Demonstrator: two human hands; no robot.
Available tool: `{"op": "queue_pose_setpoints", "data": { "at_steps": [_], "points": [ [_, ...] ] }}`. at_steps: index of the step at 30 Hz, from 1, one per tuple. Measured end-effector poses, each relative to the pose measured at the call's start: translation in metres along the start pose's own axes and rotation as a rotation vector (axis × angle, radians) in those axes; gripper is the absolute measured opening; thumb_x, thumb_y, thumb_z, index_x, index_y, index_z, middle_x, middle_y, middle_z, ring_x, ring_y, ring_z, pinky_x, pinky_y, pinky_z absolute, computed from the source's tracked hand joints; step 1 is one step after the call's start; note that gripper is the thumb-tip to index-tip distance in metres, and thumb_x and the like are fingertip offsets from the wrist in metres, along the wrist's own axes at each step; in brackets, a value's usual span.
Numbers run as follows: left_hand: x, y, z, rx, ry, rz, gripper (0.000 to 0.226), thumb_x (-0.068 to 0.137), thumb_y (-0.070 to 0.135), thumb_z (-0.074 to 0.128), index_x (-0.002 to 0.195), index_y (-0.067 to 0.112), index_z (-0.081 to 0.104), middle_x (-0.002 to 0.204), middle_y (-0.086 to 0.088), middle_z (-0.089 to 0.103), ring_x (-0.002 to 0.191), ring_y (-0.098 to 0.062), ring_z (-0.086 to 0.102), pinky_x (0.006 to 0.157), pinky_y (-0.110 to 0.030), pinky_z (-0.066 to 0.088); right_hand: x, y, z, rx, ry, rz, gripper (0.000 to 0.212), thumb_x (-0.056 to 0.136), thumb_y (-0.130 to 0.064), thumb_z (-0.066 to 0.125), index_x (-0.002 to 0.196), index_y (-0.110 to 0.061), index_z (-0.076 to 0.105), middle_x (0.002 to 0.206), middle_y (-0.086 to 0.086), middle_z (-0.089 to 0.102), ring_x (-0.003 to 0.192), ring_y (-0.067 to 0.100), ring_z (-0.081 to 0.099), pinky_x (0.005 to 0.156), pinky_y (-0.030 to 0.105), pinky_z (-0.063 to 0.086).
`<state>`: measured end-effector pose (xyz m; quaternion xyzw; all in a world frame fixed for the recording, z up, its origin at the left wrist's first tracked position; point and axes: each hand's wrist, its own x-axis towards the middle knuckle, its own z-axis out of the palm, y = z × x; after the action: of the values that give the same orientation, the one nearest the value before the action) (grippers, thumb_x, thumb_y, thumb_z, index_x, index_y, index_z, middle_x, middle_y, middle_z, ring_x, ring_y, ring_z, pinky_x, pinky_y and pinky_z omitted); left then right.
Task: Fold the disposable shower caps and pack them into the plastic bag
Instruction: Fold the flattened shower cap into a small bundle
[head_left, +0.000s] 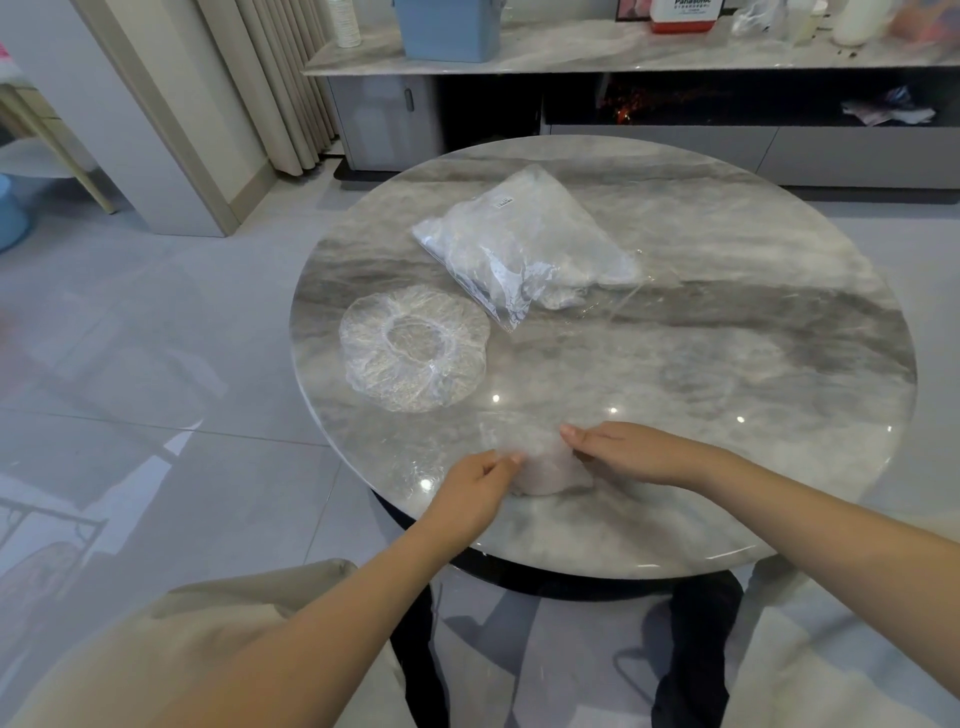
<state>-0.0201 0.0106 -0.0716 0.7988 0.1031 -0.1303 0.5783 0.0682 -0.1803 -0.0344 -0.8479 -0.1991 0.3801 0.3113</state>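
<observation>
Barely visible against the table (727, 312), a clear shower cap (540, 467) is pinched by both hands, left hand (475, 488) and right hand (618, 452).

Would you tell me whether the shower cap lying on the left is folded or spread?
Spread: the shower cap lies round, elastic ring visible, untouched.

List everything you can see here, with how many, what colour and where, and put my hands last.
Shower cap being folded: one, clear, near table edge, between both hands.
Open shower cap: one, clear, flat on the table's left.
Plastic bag: one, clear, table centre, caps inside.
Round table: one, grey marble.
Cabinet: one, grey, behind the table.
Blue container: one, on the cabinet.
Left hand: pinches the cap's left side.
Right hand: pinches its right side.
</observation>
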Motion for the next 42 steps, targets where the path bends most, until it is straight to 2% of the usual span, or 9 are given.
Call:
{"op": "queue_pose_setpoints", "data": {
  "at_steps": [7,15,19,21,24,28,32,37,42],
  "points": [
    [0.015,0.012,0.0,0.038,0.138,-0.146,0.039,0.098,0.029,0.041,0.079,0.002,0.061,0.074,-0.013,0.064,0.065,-0.015,0.055,0.063,-0.026,0.042,0.015,0.011,0.018,-0.191,0.213,-0.065,0.048,0.088,-0.042,0.062,0.058,-0.016,0.034,0.056,-0.006,0.035,0.053,0.009,0.033,0.051,0.021,0.025],
    [0.025,0.014,0.003,0.222,0.263,-0.099,0.039,0.099,0.022,0.043,0.062,0.013,0.037,0.045,0.006,0.043,0.037,-0.007,0.046,0.038,-0.01,0.034,0.028,0.015,0.035,-0.158,0.418,0.01,0.034,0.092,-0.037,0.056,0.065,-0.02,0.046,0.062,-0.008,0.048,0.06,0.009,0.046,0.056,0.025,0.035],
    [0.028,0.008,0.004,0.331,0.304,0.006,0.013,0.097,0.025,0.048,0.096,0.012,0.05,0.077,-0.004,0.056,0.064,-0.017,0.056,0.057,-0.027,0.046,0.029,0.014,0.036,-0.218,0.408,0.034,0.014,0.091,-0.029,0.055,0.089,-0.018,0.047,0.069,-0.006,0.054,0.074,0.019,0.058,0.062,0.031,0.042],
    [0.027,0.004,0.006,0.437,0.395,0.118,0.029,0.094,0.023,0.054,0.118,0.008,0.047,0.103,-0.007,0.053,0.081,-0.02,0.055,0.068,-0.028,0.045,0.029,0.012,0.036,-0.222,0.406,0.038,0.013,0.091,-0.026,0.054,0.094,-0.018,0.046,0.075,-0.002,0.059,0.076,0.021,0.06,0.063,0.032,0.044],
    [0.024,0.004,0.005,0.769,0.548,0.459,0.032,0.086,0.022,0.053,0.112,0.005,0.054,0.106,-0.011,0.053,0.094,-0.024,0.051,0.077,-0.03,0.044,0.03,0.011,0.035,-0.22,0.405,0.043,0.016,0.091,-0.026,0.055,0.097,-0.018,0.042,0.075,-0.002,0.058,0.071,0.019,0.058,0.054,0.027,0.039],
    [0.017,-0.001,0.009,0.992,0.258,0.601,0.037,0.081,0.034,0.044,0.101,0.012,0.066,0.109,-0.005,0.062,0.104,-0.024,0.059,0.094,-0.034,0.031,0.031,0.013,0.035,-0.206,0.409,0.03,0.023,0.089,-0.026,0.058,0.097,-0.019,0.038,0.07,-0.006,0.052,0.065,0.014,0.053,0.051,0.025,0.034],
    [0.013,-0.015,0.011,1.152,0.039,0.441,0.059,0.084,0.044,0.033,0.126,0.012,0.06,0.138,-0.01,0.052,0.132,-0.025,0.044,0.113,-0.042,0.014,0.025,0.013,0.037,-0.345,0.553,-0.204,0.019,0.082,-0.021,0.063,0.097,-0.018,0.051,0.089,-0.004,0.054,0.082,0.016,0.052,0.065,0.026,0.042],
    [0.013,-0.02,0.008,1.13,-0.058,0.347,0.087,0.075,0.058,-0.005,0.152,0.019,0.009,0.16,-0.002,-0.001,0.147,-0.015,-0.006,0.117,-0.033,-0.008,0.022,0.023,0.04,-0.675,0.522,-0.523,0.04,0.08,-0.046,0.049,0.103,-0.022,0.071,0.111,-0.007,0.063,0.104,0.013,0.045,0.086,0.029,0.038],
    [0.018,-0.025,0.007,1.008,-0.01,0.396,0.082,0.079,0.054,0.003,0.149,0.017,0.026,0.158,-0.002,0.017,0.147,-0.015,0.009,0.116,-0.03,-0.002,0.022,0.022,0.041,-0.837,0.512,-0.481,0.042,0.077,-0.043,0.043,0.097,-0.021,0.073,0.098,-0.012,0.069,0.1,0.017,0.059,0.088,0.025,0.036]
  ]
}}
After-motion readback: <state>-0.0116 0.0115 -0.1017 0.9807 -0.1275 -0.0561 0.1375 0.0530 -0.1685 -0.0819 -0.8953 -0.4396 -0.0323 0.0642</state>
